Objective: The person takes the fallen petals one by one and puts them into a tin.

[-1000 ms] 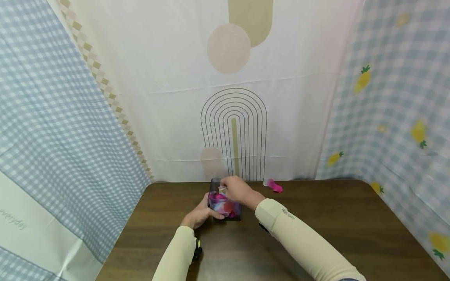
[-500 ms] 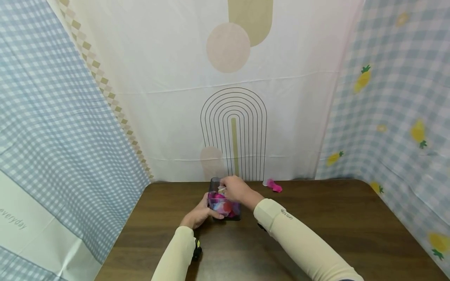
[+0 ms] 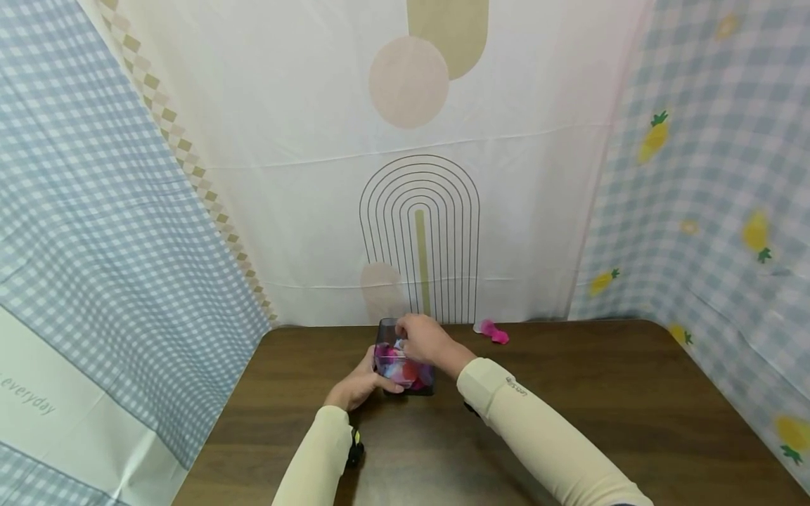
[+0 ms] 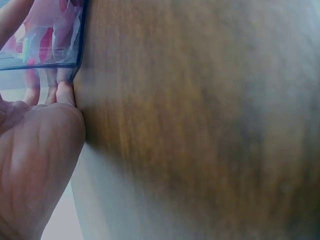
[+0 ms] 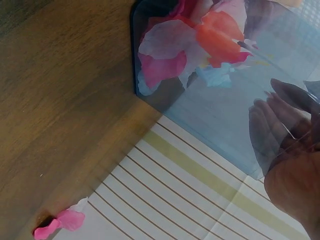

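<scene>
A clear plastic box [image 3: 387, 336] holding pink, white, red and pale blue petals [image 5: 167, 45] stands tilted on the wooden table. My left hand [image 3: 362, 383] grips its lower left side, thumb across the front; in the left wrist view that palm [image 4: 40, 145] lies beside the box's corner. My right hand [image 3: 430, 341] reaches in at the upper part of the box, fingers bent downward close over the petals. Through the clear wall in the right wrist view, the fingers of the right hand [image 5: 287, 120] show apart from the petals; I cannot tell whether they pinch anything.
A few loose pink and white petals [image 3: 493, 332] lie near the table's back edge, right of the box. The brown table [image 3: 569, 422] meets a printed cloth [image 3: 316, 225] at the back, with checked cloths [image 3: 715, 211] along the sides.
The white and yellowish bit at my right fingertips is gone from there, and a pale blue and white patch shows under them now. Both hands and the box stay almost in place.
</scene>
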`<state>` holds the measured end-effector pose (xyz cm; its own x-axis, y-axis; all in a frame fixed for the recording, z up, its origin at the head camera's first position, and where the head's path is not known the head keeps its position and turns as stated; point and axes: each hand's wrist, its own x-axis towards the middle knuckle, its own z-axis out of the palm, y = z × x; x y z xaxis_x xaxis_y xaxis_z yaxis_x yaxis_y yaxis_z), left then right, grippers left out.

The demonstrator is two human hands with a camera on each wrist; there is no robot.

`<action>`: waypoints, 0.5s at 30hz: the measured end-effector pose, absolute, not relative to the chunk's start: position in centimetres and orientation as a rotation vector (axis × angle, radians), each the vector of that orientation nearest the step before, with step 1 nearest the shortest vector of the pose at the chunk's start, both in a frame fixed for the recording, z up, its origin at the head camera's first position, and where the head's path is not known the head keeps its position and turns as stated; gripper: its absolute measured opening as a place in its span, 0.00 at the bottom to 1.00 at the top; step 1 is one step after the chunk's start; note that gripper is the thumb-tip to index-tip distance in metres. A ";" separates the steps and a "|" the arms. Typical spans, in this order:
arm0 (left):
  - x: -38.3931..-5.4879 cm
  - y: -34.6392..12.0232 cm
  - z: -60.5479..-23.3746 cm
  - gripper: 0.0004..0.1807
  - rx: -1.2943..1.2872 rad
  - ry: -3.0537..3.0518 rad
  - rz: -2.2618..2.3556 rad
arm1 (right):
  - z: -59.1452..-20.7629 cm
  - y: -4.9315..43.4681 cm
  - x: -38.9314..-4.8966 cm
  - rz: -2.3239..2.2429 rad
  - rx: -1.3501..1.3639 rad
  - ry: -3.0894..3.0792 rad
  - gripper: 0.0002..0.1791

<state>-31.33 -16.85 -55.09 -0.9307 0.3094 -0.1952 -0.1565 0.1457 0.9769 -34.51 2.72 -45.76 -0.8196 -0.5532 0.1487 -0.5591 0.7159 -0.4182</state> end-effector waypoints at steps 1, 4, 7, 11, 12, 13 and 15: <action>-31.3 -16.9 -55.1 0.61 0.151 2.086 1.838 | -45.8 2.7 -34.5 0.711 0.938 -2.896 0.11; -31.2 -16.9 -55.1 0.61 0.145 2.088 1.837 | -45.8 2.7 -34.4 0.706 0.937 -2.893 0.11; -31.2 -16.8 -55.1 0.61 0.147 2.094 1.837 | -45.9 2.7 -34.4 0.704 0.936 -2.895 0.11; -31.2 -16.8 -55.1 0.61 0.130 2.088 1.849 | -45.9 2.7 -34.4 0.699 0.936 -2.892 0.10; -31.3 -16.8 -55.1 0.61 0.129 2.089 1.849 | -45.9 2.7 -34.4 0.696 0.936 -2.889 0.09; -31.3 -16.8 -55.1 0.61 0.128 2.091 1.849 | -46.0 2.7 -34.4 0.694 0.937 -2.886 0.09; -31.3 -16.8 -55.1 0.61 0.129 2.092 1.847 | -46.0 2.7 -34.4 0.695 0.937 -2.886 0.09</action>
<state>-31.31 -16.80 -55.08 -0.9359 0.2924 -0.1964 -0.1587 0.1479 0.9762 -34.39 2.75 -45.95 -0.8185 -0.5515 0.1608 -0.5643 0.7193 -0.4052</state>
